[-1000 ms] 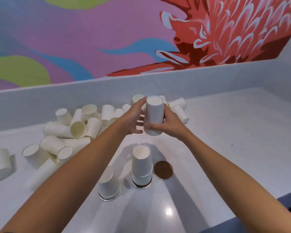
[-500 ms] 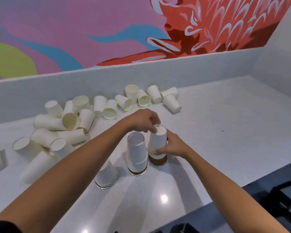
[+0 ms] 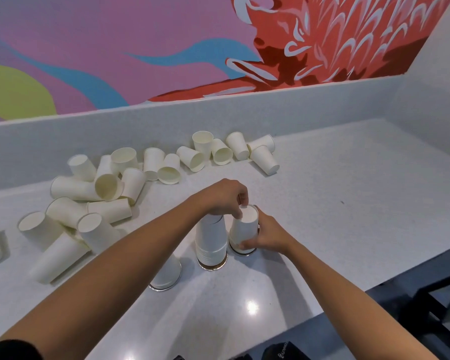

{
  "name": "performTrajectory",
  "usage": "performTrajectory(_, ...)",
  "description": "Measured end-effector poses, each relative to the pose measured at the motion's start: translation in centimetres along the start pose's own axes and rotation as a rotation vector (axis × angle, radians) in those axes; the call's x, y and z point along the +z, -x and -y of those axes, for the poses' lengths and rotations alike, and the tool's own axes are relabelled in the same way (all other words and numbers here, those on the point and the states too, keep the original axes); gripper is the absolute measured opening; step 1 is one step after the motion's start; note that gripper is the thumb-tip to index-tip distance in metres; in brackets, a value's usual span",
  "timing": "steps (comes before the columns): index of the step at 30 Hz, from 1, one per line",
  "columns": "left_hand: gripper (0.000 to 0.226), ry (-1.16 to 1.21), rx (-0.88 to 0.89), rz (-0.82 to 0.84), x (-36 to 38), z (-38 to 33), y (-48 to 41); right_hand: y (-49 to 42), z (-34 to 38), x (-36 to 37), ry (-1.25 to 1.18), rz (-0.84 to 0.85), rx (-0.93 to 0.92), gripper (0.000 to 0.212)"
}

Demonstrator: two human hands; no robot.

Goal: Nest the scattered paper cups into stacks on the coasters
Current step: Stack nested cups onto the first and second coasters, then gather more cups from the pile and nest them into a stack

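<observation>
Cup (image 3: 244, 227): a second ago held aloft, its coaster bare. Now down, inverted, on the right coaster (image 3: 245, 254), just beside the middle stack (image 3: 211, 242). Right hand (image 3: 265, 237) fingers wrapped round its lower wall. Left hand (image 3: 224, 197) fingertips pinch its top edge. Third stack begun. Many loose cups (image 3: 109, 188) lie behind, unsorted.

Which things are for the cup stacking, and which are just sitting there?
For the job: scattered paper cups, tall stack, coasters, upside-down cup held by left hand and right hand.
Just lying about: flower mural, black metal frame.
</observation>
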State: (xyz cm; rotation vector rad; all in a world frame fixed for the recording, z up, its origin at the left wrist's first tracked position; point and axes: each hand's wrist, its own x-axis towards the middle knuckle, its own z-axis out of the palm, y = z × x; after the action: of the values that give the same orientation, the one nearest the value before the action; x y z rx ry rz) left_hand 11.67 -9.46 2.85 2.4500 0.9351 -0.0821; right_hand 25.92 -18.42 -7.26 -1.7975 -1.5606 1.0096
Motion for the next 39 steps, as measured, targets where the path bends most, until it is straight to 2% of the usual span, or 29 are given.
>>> performTrajectory(6, 0.031, 0.008, 0.012, -0.002, 0.4, -0.2, -0.1, 0.1, -0.6, -0.7, 0.059, 0.082, 0.0, 0.091)
performTrajectory(11, 0.031, 0.016, 0.021, 0.004, 0.4, -0.3, 0.0, -0.2, -0.3, -1.4, 0.124, 0.131, 0.015, 0.079)
performTrajectory(16, 0.029, 0.085, -0.001, 0.011, -0.6, 0.2, 0.0, -1.5, -0.6, -3.4, 0.323, 0.199, 0.061, 0.094)
performTrajectory(21, 0.03, 0.276, -0.063, -0.069, -2.5, 1.7, -0.2, -4.3, -0.4, -7.0, 0.434, 0.091, 0.145, 0.079)
performTrajectory(30, 0.017, 0.777, -0.326, -0.238, -3.0, 7.5, -1.6, -12.0, -0.7, -9.6, 0.519, -0.382, 0.244, 0.057)
performTrajectory(34, 0.006, 0.965, -0.462, -0.313, -3.0, 9.6, -2.5, -15.4, -0.7, -10.3, 0.671, -0.41, 0.281, 0.062)
performTrajectory(39, 0.009, 1.021, -0.59, -0.325, -2.0, 11.9, -3.6, -18.9, -1.5, -10.3, 0.601, -0.393, 0.381, 0.081)
